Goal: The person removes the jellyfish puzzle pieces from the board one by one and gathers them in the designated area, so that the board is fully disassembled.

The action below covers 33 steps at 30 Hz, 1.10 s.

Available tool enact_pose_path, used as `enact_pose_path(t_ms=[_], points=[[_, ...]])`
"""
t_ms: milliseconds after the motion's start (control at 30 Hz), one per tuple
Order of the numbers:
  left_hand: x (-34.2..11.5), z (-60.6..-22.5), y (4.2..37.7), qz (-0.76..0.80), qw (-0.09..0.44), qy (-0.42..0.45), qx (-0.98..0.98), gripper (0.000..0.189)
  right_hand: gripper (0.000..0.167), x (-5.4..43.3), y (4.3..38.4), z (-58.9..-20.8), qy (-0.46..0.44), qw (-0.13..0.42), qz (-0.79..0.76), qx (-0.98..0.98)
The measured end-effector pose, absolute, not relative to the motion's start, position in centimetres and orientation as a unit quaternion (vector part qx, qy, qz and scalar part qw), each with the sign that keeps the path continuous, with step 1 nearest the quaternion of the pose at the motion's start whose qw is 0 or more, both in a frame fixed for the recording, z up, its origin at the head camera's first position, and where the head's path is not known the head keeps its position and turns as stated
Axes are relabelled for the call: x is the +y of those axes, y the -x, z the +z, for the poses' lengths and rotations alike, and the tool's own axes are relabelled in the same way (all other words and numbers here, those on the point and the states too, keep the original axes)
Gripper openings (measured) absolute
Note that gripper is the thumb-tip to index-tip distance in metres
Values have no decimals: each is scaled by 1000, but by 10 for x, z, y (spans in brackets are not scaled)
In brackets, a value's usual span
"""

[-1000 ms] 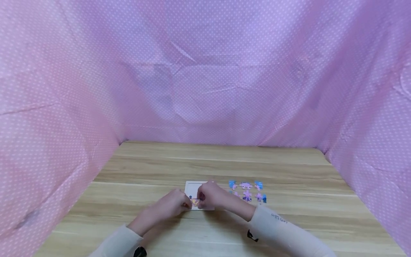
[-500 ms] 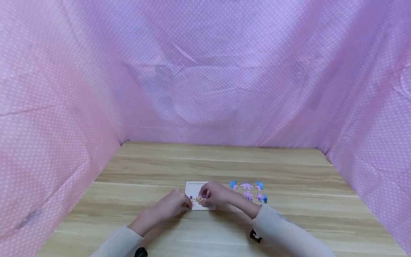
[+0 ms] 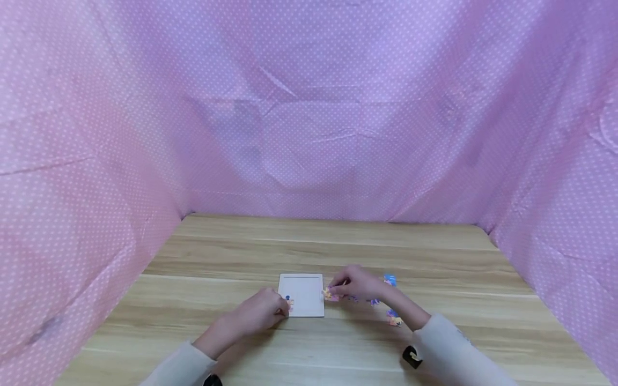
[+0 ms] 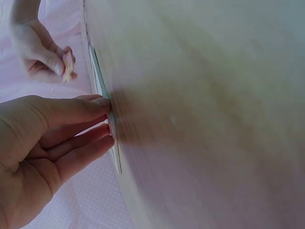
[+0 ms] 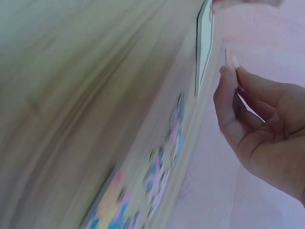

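A white puzzle tray (image 3: 307, 289) lies flat on the table. In its lower left corner sits a small jigsaw piece (image 3: 290, 304), partly behind my left hand (image 3: 264, 310). The thumb and fingers of that hand hold the tray by its near left corner, and the left wrist view shows the fingertips right at the edge. My right hand (image 3: 360, 282) pinches a yellow and pink jigsaw piece (image 3: 329, 294) between thumb and fingers, just past the tray's right side. In the right wrist view this held piece (image 5: 229, 58) appears edge-on, raised above the table.
Several loose jigsaw pieces (image 3: 390, 280) in blue, pink and purple lie right of the tray, partly covered by my right hand and forearm. One yellow and purple piece (image 3: 394, 320) is nearest me. Pink dotted cloth (image 3: 309, 134) walls the wooden table (image 3: 232, 246) on three sides.
My right hand has lifted the yellow and pink jigsaw piece from the tray's lower part and carried it right, beyond the tray's edge. My left hand stays at the corner.
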<state>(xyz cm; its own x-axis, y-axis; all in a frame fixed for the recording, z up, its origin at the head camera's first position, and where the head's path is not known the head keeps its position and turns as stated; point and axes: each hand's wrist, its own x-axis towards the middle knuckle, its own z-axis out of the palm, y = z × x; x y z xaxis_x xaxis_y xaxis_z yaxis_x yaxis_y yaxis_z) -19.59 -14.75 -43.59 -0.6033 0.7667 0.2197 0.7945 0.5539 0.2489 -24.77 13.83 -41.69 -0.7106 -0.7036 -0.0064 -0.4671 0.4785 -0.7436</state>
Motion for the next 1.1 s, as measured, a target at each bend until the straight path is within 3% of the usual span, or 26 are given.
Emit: enact_pose_path(t_ms=[100,233,667,1100], points=[[-148,-437,196,-181,35,433,-882,21,11,152,249,-414,328,149,-367,857],[-148,-439,195,-197,28,425,-883,18,9,167,248,-412,312,180,-396,845],[-149,-433,196,-190,6,428,-884,14,6,203,233,-421,361,214,-389,820],[-151,-430,198,-177,-1,438,-881,9,7,206,230,-430,351,177,-363,845]])
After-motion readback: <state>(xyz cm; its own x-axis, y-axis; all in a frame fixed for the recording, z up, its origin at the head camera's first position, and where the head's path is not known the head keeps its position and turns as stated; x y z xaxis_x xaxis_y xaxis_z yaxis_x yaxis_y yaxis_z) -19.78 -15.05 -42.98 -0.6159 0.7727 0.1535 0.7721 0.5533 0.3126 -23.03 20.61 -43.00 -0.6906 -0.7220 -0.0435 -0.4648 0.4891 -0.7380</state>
